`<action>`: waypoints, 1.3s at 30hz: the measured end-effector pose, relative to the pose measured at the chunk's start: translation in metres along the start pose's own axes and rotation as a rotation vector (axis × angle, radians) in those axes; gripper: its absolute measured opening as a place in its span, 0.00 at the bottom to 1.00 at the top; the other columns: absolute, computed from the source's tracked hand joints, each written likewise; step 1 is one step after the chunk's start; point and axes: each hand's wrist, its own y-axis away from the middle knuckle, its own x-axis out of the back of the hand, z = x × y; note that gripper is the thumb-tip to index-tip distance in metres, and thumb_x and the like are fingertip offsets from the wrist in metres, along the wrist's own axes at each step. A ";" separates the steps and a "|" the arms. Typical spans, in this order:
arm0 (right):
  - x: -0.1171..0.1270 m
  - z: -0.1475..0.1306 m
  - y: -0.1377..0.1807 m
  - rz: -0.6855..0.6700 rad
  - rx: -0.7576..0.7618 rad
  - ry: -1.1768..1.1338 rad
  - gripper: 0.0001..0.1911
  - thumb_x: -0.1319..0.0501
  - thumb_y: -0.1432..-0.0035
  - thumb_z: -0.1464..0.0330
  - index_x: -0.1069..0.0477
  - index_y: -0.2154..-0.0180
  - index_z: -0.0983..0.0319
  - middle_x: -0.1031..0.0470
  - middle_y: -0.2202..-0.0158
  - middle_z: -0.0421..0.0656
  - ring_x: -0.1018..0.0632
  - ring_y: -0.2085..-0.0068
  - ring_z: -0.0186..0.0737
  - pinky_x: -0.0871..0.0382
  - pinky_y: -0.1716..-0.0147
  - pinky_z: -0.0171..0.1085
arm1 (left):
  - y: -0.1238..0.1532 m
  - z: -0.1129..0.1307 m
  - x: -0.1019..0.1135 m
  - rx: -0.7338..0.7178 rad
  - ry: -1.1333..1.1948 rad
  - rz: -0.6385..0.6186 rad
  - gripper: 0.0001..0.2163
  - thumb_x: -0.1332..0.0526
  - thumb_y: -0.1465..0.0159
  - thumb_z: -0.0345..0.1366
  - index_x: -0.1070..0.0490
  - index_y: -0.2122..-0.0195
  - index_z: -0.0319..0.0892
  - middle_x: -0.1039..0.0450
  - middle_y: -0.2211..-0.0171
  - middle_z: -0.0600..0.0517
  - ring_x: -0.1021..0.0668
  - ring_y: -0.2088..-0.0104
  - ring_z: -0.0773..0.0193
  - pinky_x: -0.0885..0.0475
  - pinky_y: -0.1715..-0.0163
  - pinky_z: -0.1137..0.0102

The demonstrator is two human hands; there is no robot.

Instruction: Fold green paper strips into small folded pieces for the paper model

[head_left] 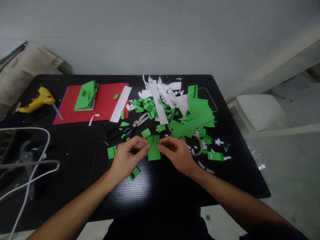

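A small green paper piece (154, 151) with a crease near its top is held up over the black table, pinched at both side edges. My left hand (128, 153) grips its left edge between thumb and fingers. On the opposite edge, my right hand (178, 153) pinches it the same way. Just beyond my left hand lie black-handled scissors (136, 124), blades pointing away to the right. A folded green piece (135, 173) rests under my left wrist, and another green piece (111, 152) lies to its left. A roll of tape (200, 146) sits beside my right hand, partly hidden by it.
Green and white paper scraps (148, 106) are heaped at the back, with larger green sheets (200, 110) to the right. A red sheet (105, 100) carries a green paper stack (86, 96). A yellow glue gun (41, 100) and white cable (31, 180) occupy the left.
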 end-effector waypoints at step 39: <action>0.002 -0.001 0.001 -0.073 -0.007 -0.085 0.18 0.23 0.50 0.64 0.29 0.62 0.57 0.23 0.62 0.39 0.19 0.59 0.37 0.23 0.52 0.39 | -0.004 0.002 0.000 0.130 0.169 0.027 0.06 0.29 0.41 0.34 0.24 0.66 0.41 0.24 0.75 0.56 0.24 0.75 0.69 0.28 0.73 0.75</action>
